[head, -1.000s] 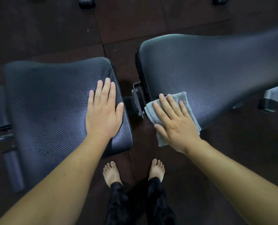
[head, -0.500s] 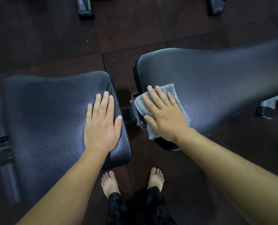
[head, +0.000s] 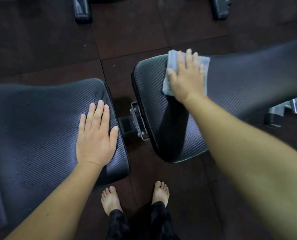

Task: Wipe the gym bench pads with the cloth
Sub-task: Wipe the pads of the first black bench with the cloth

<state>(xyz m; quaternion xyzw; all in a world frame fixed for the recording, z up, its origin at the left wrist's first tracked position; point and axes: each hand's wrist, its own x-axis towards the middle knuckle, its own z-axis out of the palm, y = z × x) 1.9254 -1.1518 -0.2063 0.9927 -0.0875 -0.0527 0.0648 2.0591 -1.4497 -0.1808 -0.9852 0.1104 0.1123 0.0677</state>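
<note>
Two dark textured bench pads lie side by side with a gap between them. The seat pad [head: 40, 122] fills the left; the longer back pad [head: 248, 87] runs off to the right. A grey cloth [head: 172, 61] lies on the far edge of the back pad near its left end. My right hand [head: 185, 78] presses flat on that cloth with straight, spread fingers. My left hand [head: 96, 135] rests flat on the seat pad close to its right edge, fingers straight and together.
A metal hinge bracket [head: 137, 122] sits in the gap between the pads. My bare feet [head: 111, 200] stand on dark rubber floor tiles below the gap. Black equipment feet [head: 82, 11] stand at the top, and a frame leg [head: 274, 118] at the right.
My right hand has slid the cloth from the near left corner of the back pad up across to its far edge. My left hand stays on the seat pad.
</note>
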